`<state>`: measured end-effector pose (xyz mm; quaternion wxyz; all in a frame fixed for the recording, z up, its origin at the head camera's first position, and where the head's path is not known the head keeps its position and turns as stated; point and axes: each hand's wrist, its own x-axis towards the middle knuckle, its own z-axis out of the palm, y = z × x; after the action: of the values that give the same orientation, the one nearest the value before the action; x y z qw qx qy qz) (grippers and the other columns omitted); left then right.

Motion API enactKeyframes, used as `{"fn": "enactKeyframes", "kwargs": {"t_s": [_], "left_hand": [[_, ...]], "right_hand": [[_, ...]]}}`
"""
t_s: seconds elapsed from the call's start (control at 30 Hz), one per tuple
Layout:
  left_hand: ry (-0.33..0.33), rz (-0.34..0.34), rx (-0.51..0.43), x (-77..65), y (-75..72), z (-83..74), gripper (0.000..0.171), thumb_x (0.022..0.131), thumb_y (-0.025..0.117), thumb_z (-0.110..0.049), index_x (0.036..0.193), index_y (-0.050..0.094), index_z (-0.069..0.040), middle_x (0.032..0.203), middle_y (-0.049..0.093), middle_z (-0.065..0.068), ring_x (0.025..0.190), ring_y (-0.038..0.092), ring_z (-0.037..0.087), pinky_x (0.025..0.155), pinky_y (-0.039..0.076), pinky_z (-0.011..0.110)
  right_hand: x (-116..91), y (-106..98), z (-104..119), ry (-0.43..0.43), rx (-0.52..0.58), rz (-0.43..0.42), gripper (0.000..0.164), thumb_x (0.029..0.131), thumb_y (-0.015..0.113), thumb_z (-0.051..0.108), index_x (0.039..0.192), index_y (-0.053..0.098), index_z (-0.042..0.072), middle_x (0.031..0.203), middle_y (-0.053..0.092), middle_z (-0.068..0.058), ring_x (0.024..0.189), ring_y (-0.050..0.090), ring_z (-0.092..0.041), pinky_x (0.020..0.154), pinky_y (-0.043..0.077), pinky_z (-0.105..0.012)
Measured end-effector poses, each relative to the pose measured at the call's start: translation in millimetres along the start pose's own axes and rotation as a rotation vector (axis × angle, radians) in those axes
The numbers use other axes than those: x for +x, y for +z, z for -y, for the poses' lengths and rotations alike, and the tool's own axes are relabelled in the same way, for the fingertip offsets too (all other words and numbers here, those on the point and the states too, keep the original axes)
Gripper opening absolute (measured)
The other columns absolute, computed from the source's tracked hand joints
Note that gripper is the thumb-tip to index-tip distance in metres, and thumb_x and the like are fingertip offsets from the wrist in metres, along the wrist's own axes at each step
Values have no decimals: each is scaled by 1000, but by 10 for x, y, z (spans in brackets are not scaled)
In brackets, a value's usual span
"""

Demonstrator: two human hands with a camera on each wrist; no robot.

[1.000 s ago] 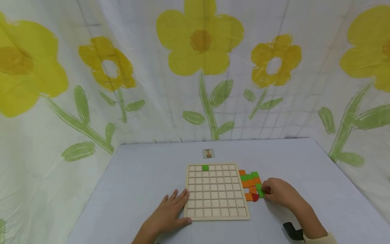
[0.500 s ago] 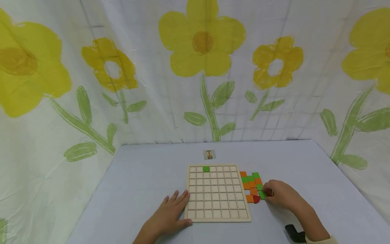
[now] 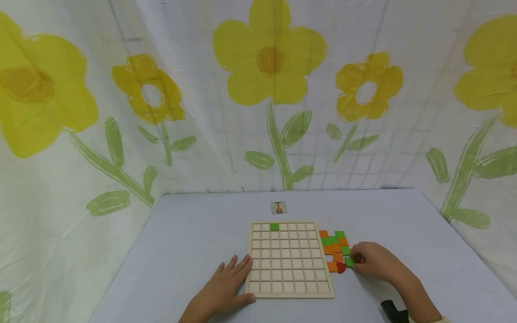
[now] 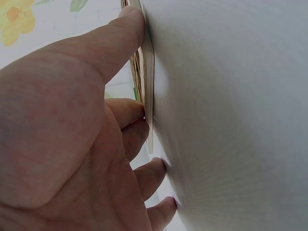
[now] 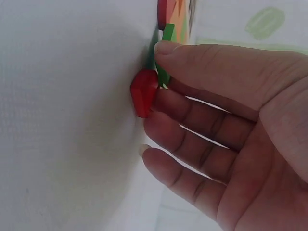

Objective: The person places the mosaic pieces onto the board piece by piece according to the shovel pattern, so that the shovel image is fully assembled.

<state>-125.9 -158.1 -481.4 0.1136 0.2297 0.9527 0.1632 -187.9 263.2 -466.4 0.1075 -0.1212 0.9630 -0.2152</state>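
Observation:
A square wooden grid board (image 3: 284, 296) lies on the table with one green tile (image 3: 274, 227) in its top row. My left hand (image 3: 226, 285) rests at its left edge, fingers spread; in the left wrist view the thumb (image 4: 127, 29) and fingertips meet the board's side. To the right of the board, my right hand (image 3: 375, 260) pinches a green square tile (image 5: 166, 65) at the near edge of the loose tiles. The right wrist view shows that tile tilted under the thumb, and a red piece (image 5: 144, 94) beside the fingertips.
Several orange tiles (image 3: 332, 267) and green tiles (image 3: 339, 234) lie close along the board's right side, with a red rounded piece (image 3: 341, 268) among them. A small printed picture card (image 3: 279, 207) lies behind the board. A flower-printed curtain (image 3: 194, 170) surrounds the table.
The green tile under my right fingers has slid slightly right, and a narrow gap now shows between it and the neighbouring tiles. My left hand stays at the board; the head view has tilted slightly.

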Motion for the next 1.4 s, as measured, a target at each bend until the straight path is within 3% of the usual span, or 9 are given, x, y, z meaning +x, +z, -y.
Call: {"fn": "enactKeyframes", "kwargs": {"t_s": [0.63, 0.9, 1.2, 1.4], "left_hand": [[0, -9, 21, 23, 14, 14, 94, 87, 59, -68, 157, 35, -9, 163, 28, 6, 147, 25, 41, 110, 24, 67], [-1, -12, 21, 26, 10, 16, 94, 88, 59, -68, 157, 35, -9, 163, 29, 5, 147, 25, 41, 110, 24, 67], [16, -14, 8, 15, 10, 17, 94, 88, 59, -68, 156, 36, -7, 162, 30, 7, 146, 25, 42, 109, 24, 68], [5, 4, 4, 12, 25, 26, 95, 87, 60, -67, 157, 34, -8, 163, 28, 6, 147, 24, 41, 110, 23, 68]], "right_hand": [[88, -97, 89, -14, -31, -15, 18, 81, 84, 13, 95, 74, 9, 83, 63, 4, 76, 52, -17, 74, 52, -38], [166, -102, 100, -75, -26, -30, 14, 81, 83, 11, 92, 73, 10, 78, 58, 6, 72, 49, -16, 65, 46, -35], [265, -100, 141, -94, 1, -40, 18, 82, 82, 11, 98, 74, 8, 82, 62, 5, 74, 53, -14, 69, 50, -36], [328, -58, 183, -137, -13, -58, 10, 85, 81, 14, 90, 72, 12, 78, 58, 7, 71, 50, -14, 66, 46, -35]]}}
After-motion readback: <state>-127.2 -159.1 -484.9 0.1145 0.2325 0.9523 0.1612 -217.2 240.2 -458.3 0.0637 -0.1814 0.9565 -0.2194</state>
